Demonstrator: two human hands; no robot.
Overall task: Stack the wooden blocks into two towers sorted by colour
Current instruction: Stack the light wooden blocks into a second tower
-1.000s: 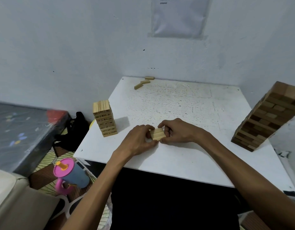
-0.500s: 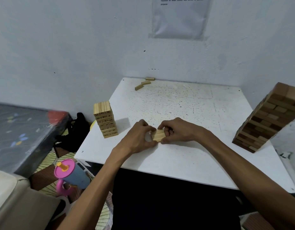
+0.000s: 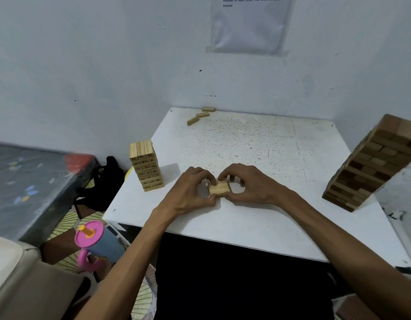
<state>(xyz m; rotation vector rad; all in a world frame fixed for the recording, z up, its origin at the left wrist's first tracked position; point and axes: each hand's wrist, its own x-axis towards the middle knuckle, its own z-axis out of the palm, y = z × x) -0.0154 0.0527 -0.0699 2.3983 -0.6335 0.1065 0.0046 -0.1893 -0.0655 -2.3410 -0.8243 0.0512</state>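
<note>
on the floor at far left stands a pink-lidded cup (image 3: 91, 236), out of the work. on the white table (image 3: 257, 139), near its left edge, the pale tower (image 3: 146, 167) stands upright, its layers crossed, probably so each row locks the one beneath. further back lie three loose blocks (image 3: 198, 118), pale like that tower and likely meant for it. near the front edge the left hand (image 3: 188, 192) curls its thumb and fingers round the left end of a small row of light blocks (image 3: 219, 187) resting on the table. the right hand (image 3: 250, 183) pinches the opposite end with arched fingertips. both hands are grasping the row, it seems to square the pieces flush into one layer before it is carried to the pale tower. at far right the dark tower (image 3: 371, 167) stands well apart and looks largely built. compared with a second ago, the row sits in the same spot, but the right fingers have lifted into a higher arch and more of the row's top now shows. both towers are unchanged.
</note>
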